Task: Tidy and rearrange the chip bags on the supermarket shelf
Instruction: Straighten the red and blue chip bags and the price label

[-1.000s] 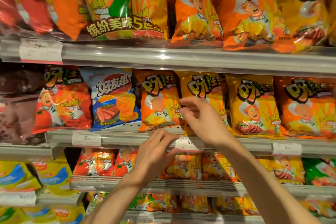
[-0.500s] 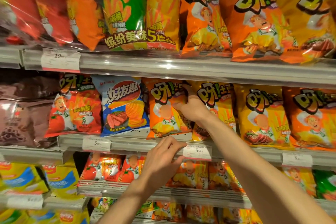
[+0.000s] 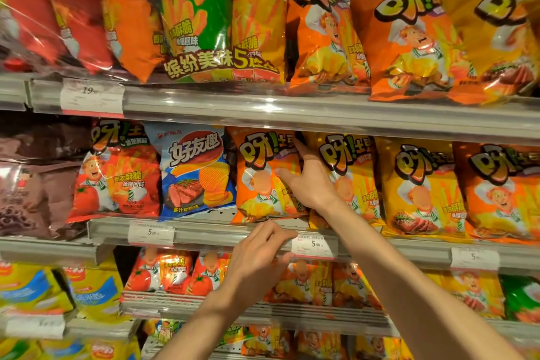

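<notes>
On the middle shelf an orange chip bag (image 3: 260, 181) stands upright beside a yellow chip bag (image 3: 350, 175). My right hand (image 3: 311, 181) reaches into the gap between them. Its thumb lies across the orange bag's front and its fingers go behind that bag's right edge, pinching it. Below, my left hand (image 3: 261, 256) holds the front rail of the middle shelf (image 3: 210, 235), fingers over the top and thumb underneath, just left of a price tag (image 3: 315, 245). A blue chip bag (image 3: 195, 169) and a red tomato bag (image 3: 117, 172) stand left of the orange one.
More yellow and orange bags (image 3: 420, 187) fill the middle shelf to the right, brown bags (image 3: 35, 178) the far left. Large bags (image 3: 409, 44) and a multipack (image 3: 204, 23) crowd the top shelf. Small bags (image 3: 175, 272) line the lower shelves.
My right hand rose from in front of the bags and slid into the gap between the orange and yellow bags. My left hand stayed on the rail. The view moved closer.
</notes>
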